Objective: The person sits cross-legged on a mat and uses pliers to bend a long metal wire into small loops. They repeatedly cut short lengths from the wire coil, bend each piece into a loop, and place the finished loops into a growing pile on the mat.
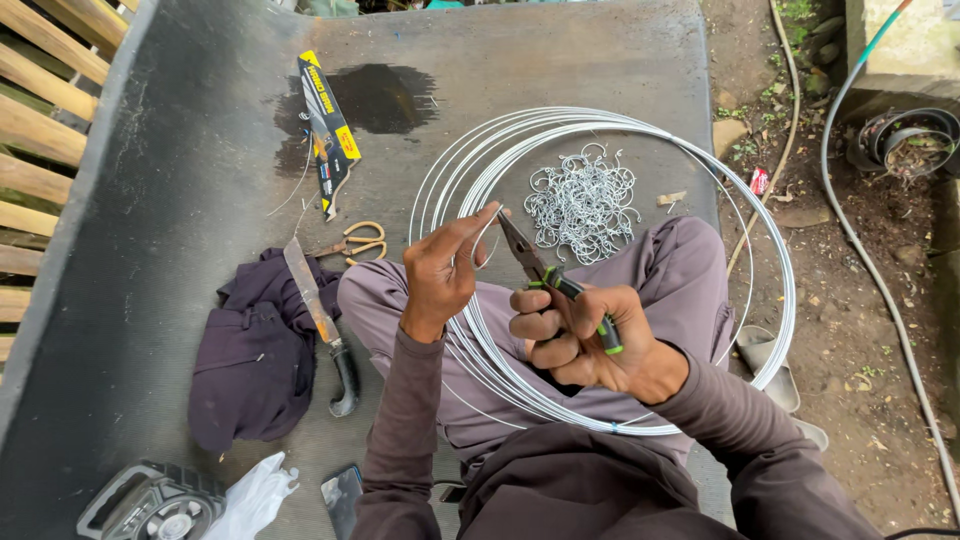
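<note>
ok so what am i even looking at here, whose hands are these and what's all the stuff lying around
This is one picture from a camera worn on a person's head, looking down at their own lap and hands. They sit on a dark grey mat. The right hand grips long-nose pliers with black and green handles. The left hand pinches a small bent bit of wire at the plier tips. A big coil of silver wire lies over their legs, and a heap of finished wire hooks sits inside it. To the left lie a knife, scissors, a dark cloth and a long yellow and black package.
</note>
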The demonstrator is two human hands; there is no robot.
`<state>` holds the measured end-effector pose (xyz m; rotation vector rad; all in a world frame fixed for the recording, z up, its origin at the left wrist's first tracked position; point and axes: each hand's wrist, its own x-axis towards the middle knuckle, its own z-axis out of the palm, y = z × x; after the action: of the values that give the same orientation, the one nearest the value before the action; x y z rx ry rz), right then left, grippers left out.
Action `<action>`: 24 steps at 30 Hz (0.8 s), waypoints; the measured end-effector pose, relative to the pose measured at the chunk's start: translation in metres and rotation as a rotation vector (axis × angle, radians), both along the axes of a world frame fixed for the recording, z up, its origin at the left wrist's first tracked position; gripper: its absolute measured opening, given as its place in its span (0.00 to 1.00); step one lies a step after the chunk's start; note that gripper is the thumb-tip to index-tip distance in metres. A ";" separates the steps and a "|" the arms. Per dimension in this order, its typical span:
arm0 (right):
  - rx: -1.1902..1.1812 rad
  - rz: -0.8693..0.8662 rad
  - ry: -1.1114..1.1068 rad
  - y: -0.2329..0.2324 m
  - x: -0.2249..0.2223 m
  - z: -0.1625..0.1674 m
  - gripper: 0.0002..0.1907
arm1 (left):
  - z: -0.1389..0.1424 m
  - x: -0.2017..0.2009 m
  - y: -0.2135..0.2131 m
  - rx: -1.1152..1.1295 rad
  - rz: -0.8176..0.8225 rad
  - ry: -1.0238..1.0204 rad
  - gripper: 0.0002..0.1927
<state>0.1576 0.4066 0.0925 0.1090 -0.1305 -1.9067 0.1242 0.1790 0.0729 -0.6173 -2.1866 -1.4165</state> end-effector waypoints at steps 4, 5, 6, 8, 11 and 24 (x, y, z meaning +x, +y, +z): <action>0.112 -0.039 0.371 -0.010 -0.006 -0.005 0.22 | 0.012 0.005 -0.011 -0.006 0.019 -0.024 0.14; 0.294 -0.039 0.585 -0.009 -0.014 -0.006 0.22 | 0.015 0.006 -0.015 -0.010 0.027 -0.035 0.13; 0.479 -0.045 0.796 -0.002 -0.024 -0.004 0.22 | 0.018 0.006 -0.017 0.006 0.036 -0.037 0.13; 0.966 -0.166 1.381 0.004 -0.029 -0.004 0.24 | 0.023 0.006 -0.021 0.040 0.058 -0.046 0.13; 1.664 -0.536 2.232 0.002 -0.036 -0.004 0.28 | 0.025 0.005 -0.023 0.050 0.065 -0.040 0.13; 1.881 -0.867 2.512 -0.015 -0.057 -0.006 0.25 | 0.021 0.005 -0.024 0.074 0.059 -0.092 0.13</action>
<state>0.1004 0.3920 0.0867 0.8586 -2.4830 0.4795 0.1295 0.1555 0.0943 -0.4660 -2.1925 -1.5149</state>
